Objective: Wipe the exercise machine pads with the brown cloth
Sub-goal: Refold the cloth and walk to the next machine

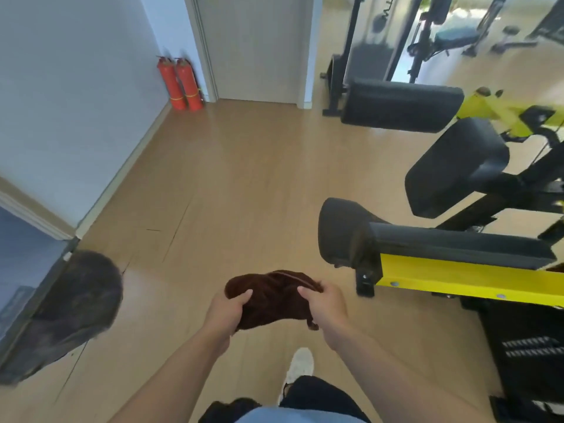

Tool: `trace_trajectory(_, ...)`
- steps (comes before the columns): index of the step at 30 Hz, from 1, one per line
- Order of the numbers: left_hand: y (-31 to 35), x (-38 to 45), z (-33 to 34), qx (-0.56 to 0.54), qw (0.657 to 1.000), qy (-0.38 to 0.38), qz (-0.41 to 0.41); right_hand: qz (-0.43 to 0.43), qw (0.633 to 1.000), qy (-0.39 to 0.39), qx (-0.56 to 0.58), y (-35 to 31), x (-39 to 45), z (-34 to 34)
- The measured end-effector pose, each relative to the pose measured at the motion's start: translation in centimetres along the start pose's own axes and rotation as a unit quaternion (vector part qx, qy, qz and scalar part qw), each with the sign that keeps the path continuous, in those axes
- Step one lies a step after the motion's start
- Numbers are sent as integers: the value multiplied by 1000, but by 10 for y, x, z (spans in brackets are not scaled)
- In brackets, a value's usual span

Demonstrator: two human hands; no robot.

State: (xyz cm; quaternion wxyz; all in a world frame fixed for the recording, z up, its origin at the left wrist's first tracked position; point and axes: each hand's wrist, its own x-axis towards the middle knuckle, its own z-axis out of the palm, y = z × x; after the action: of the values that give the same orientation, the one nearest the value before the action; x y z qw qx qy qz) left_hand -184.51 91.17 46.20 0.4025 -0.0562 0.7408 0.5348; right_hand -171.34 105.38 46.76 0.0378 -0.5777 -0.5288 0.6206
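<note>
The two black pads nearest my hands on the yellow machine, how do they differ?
The near pad sits low at the end of the yellow beam, closest to the brown cloth; the raised pad stands higher and farther back on a black arm. The near pad looks curved and saddle-like; the raised pad is a blockier, rounded cushion, tilted. Both are black, padded, and not yet touched by the cloth, which the left hand and right hand grip.

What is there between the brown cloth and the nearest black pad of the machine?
In the head view, only bare wooden floor shows between the brown cloth, gripped by both hands, and the nearest black pad. Nothing stands between them.
</note>
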Motion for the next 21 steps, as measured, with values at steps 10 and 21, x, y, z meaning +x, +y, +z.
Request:
trace_trajectory(10,112,130,22,159,985,-52,46,44,997,-10,61,-83,97,42)
trace_trajectory(21,222,299,104,367,887,-268,87,103,910,314,251,-121,197,43)
